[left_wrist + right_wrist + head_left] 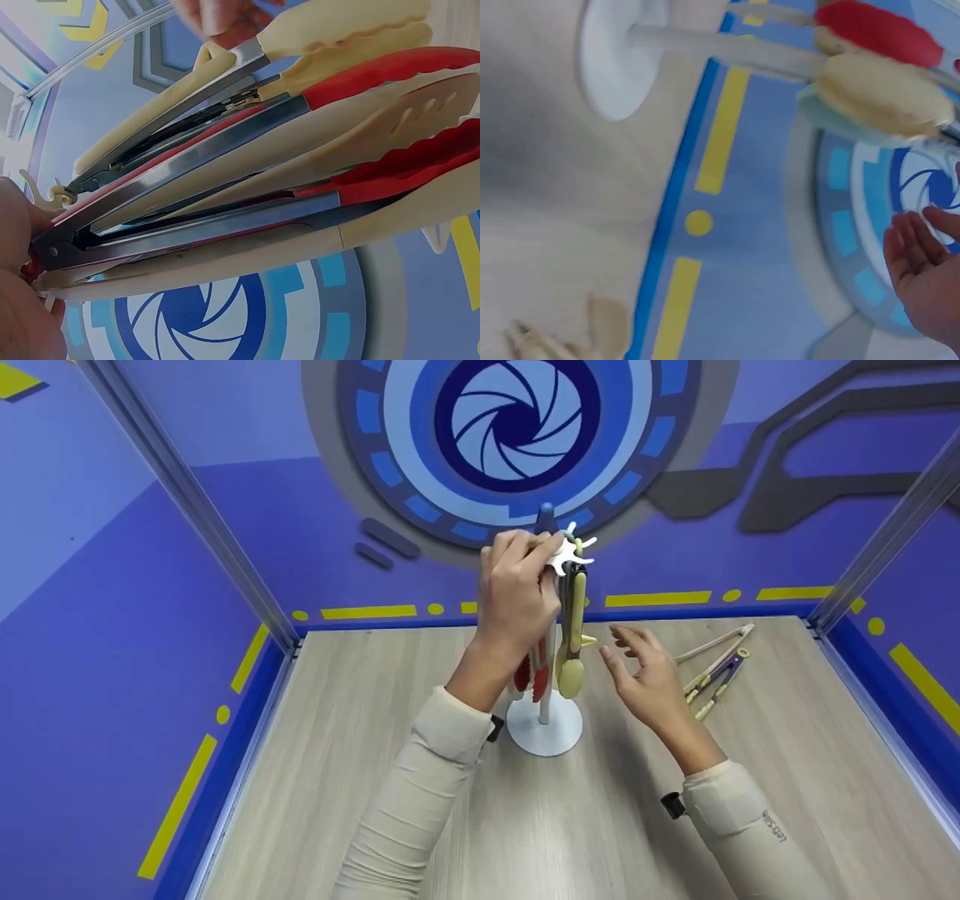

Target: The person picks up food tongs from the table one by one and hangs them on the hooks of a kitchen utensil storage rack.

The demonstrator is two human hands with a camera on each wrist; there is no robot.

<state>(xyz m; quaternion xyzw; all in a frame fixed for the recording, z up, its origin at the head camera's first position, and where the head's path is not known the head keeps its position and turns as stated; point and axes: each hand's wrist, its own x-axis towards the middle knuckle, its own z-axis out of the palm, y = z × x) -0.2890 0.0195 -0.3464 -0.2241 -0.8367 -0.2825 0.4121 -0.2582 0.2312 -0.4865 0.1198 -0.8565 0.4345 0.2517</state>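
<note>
Head view: yellow tongs [577, 611] on stand [545, 740]

From the head, the tabletop [352, 810] is looked down on and the printed wall [255, 525] is faced, the white stand [545, 739] being seen from farthest back. From the left wrist, the red tongs [187, 162] are viewed at close range, the scene being turned sideways with its top at the left. From the right wrist, it is turned the opposite way, and the stand's base [615, 75] is included. The tongs and the wall's round emblem [517, 424] are shared by all three views.
</note>
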